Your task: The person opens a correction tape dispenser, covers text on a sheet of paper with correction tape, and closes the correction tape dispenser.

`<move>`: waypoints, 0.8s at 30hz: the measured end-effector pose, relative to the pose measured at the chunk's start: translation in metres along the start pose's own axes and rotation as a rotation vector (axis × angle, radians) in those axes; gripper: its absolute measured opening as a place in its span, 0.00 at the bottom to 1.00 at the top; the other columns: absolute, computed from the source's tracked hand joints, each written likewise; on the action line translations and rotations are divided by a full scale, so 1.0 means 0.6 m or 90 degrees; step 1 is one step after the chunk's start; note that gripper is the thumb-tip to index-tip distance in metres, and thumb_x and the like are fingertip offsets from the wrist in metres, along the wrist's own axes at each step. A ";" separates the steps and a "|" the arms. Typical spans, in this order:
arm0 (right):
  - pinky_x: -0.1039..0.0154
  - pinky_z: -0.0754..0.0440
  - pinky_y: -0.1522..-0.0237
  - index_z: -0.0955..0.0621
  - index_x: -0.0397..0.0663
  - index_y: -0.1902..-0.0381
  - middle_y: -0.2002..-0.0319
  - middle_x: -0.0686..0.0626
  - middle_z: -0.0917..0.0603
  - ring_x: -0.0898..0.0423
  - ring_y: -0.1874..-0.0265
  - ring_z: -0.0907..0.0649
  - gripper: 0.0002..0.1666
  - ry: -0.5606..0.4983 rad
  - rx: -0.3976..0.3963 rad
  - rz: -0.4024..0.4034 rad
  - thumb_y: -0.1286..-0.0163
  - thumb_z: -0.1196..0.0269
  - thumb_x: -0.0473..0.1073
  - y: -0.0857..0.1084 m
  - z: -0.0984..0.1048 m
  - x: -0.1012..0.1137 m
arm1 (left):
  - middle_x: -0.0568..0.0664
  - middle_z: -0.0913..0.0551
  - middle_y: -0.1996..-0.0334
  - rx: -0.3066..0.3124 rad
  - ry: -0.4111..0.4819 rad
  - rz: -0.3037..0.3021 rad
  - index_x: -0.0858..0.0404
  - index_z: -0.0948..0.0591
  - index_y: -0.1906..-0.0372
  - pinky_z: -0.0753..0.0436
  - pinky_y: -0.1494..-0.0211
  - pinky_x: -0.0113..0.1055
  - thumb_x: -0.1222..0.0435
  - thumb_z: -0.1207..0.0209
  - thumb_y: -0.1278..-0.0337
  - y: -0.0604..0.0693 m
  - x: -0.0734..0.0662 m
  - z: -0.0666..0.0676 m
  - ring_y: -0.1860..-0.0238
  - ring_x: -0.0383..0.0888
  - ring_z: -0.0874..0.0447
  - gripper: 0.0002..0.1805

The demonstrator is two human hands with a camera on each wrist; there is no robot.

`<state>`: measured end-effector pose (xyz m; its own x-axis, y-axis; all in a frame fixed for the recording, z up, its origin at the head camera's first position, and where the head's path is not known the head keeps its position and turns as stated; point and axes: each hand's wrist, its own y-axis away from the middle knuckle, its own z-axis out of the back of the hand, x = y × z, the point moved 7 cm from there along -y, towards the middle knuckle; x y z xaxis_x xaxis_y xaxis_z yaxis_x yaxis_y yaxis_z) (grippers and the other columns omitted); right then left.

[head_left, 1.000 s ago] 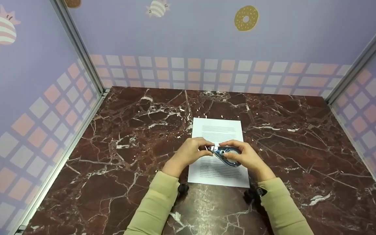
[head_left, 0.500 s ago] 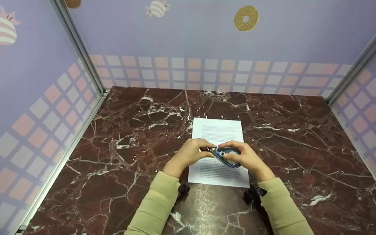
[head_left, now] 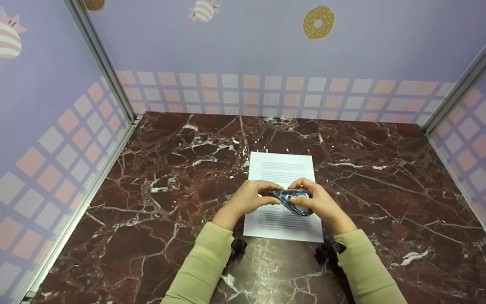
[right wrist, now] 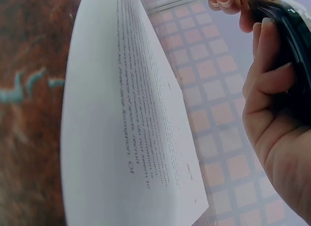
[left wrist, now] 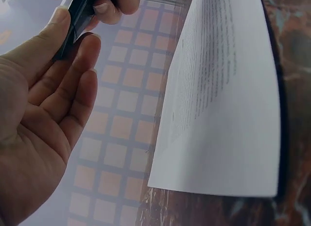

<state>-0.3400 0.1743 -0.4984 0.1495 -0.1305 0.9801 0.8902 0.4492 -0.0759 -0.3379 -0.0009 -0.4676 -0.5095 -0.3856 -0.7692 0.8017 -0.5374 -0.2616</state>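
Note:
A blue correction tape (head_left: pixel 286 197) with a clear casing and a pale round reel is held above a printed sheet of paper (head_left: pixel 281 169). My left hand (head_left: pixel 247 199) pinches its narrow end between thumb and fingers. Round the wide end, my right hand (head_left: pixel 321 206) grips the body, thumb on the near face. In the left wrist view the dark narrow end (left wrist: pixel 77 22) sits between thumb and fingers. The right wrist view shows the dark curved casing (right wrist: pixel 296 36) against the curled fingers. The tip itself is hidden by my fingers.
The paper lies flat on a dark red marbled table (head_left: pixel 184 169). Patterned purple panels (head_left: pixel 260 46) enclose the back and both sides, with metal posts (head_left: pixel 103 63) at the corners. Black wrist-worn devices (head_left: pixel 238 245) sit under the sleeves.
My left fingertips have shifted slightly right along the narrow end of the correction tape. The right index finger has drawn back a little. The paper stays in place.

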 end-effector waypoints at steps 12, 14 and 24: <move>0.72 0.15 0.60 0.18 0.33 0.42 0.47 0.35 0.16 0.62 0.62 0.14 0.21 0.107 -0.055 0.055 0.31 0.31 0.35 0.004 0.013 0.018 | 0.62 0.10 0.52 -0.028 0.069 0.014 0.68 0.14 0.44 0.09 0.61 0.35 0.64 0.30 0.40 0.000 0.013 -0.009 0.65 0.53 0.09 0.20; 0.73 0.16 0.57 0.18 0.34 0.40 0.46 0.34 0.16 0.61 0.59 0.15 0.25 0.141 -0.064 0.081 0.33 0.30 0.35 0.006 0.012 0.023 | 0.62 0.10 0.53 -0.044 0.066 0.013 0.68 0.14 0.44 0.09 0.62 0.37 0.63 0.30 0.40 0.000 0.015 -0.008 0.66 0.52 0.09 0.21; 0.55 0.16 0.45 0.17 0.42 0.41 0.45 0.45 0.15 0.48 0.47 0.17 0.35 0.390 -0.101 0.172 0.46 0.19 0.44 0.013 -0.002 0.055 | 0.57 0.09 0.51 -0.085 -0.005 0.015 0.65 0.12 0.45 0.09 0.58 0.39 0.59 0.29 0.42 0.000 0.013 -0.004 0.63 0.44 0.11 0.21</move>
<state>-0.3277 0.1726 -0.4671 0.5496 -0.5292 0.6465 0.8328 0.4080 -0.3740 -0.3411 -0.0022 -0.4749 -0.4922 -0.4023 -0.7719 0.8476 -0.4234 -0.3198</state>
